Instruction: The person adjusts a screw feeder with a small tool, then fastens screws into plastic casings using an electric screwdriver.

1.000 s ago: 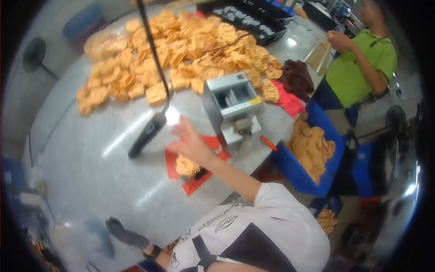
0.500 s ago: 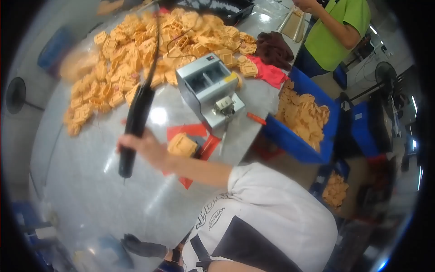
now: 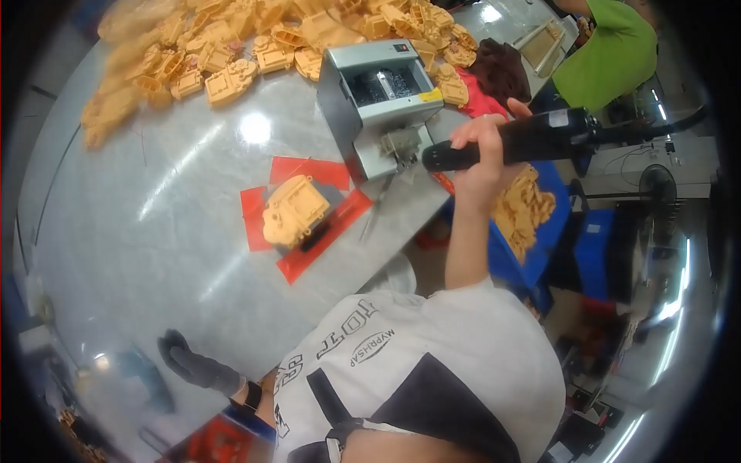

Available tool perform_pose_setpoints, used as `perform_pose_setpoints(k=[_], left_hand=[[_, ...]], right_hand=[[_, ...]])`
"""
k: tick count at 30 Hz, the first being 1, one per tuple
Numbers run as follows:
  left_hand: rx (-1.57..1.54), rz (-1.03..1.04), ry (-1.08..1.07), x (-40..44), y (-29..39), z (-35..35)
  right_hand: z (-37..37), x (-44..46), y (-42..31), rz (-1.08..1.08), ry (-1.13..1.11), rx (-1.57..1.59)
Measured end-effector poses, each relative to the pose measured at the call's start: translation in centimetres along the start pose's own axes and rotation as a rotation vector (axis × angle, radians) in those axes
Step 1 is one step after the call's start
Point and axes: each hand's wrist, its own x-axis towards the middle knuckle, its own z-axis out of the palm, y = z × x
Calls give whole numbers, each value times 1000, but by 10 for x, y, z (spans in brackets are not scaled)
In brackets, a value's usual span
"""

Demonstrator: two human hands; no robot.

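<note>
My right hand [image 3: 485, 154], bare, is closed round the handle of a black corded tool [image 3: 532, 139] and holds it up in front of the blue bin. My left hand [image 3: 197, 366], in a dark grey glove, is open at the table's near left edge, its fingers stretched out and nothing in it. An orange-yellow plastic part [image 3: 296, 211] lies on a dark patch of the table, framed by red strips [image 3: 320, 245]. The grey machine [image 3: 380, 100] stands behind it, left of my right hand.
Orange-yellow parts [image 3: 231, 46] are piled across the back of the metal table [image 3: 154, 255]. Red and dark cloths [image 3: 502, 69] lie at the far right. A blue bin [image 3: 552, 202] holds more orange-yellow pieces. A person in green [image 3: 610, 62] stands beyond; a fan [image 3: 658, 183] is behind.
My right hand has reached the black tool, taken hold of it and swung it from left of the red strips to the right side. The view has shifted. My gloved left hand stays low at the left.
</note>
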Motion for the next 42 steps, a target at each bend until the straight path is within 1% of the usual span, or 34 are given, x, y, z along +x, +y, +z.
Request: perform_pose_setpoints(k=[1, 3, 4, 5, 7, 11, 14, 21, 24, 31, 34, 36, 40, 42], left_hand=[[-6, 28, -20, 0, 0, 1], [-17, 28, -17, 2, -3, -1], [-36, 25, -12, 2, -5, -2], [-29, 26, -13, 3, -5, -3], [-17, 32, -15, 2, -5, -4], [-29, 1, 13, 3, -8, -5], [-11, -6, 31, 3, -9, -5], [0, -15, 33, 4, -9, -6], [9, -15, 30, 4, -10, -6], [23, -8, 21, 5, -10, -6], [30, -7, 18, 6, -10, -6], [19, -12, 15, 5, -10, -5], [21, -21, 20, 3, -3, 0], [32, -10, 45, 3, -3, -4]], right_hand=[[3, -1, 6, 10, 5, -2], [12, -3, 17, -6, 13, -109], [14, -3, 23, 22, 0, -68], [13, -5, 28, 72, -25, -104], [11, -4, 33, 87, -82, -158], [13, -9, 25, 103, -115, -147], [13, -8, 16, 113, -18, -43], [7, 0, 15, 81, -35, -52], [6, -6, 17, 123, -16, -49], [4, -8, 22, 124, -9, -72], [4, -9, 24, 135, -22, -91], [2, -10, 27, 111, -34, -48], [6, -13, 20, 135, -49, -26], [11, -20, 11, 181, -125, -151]])
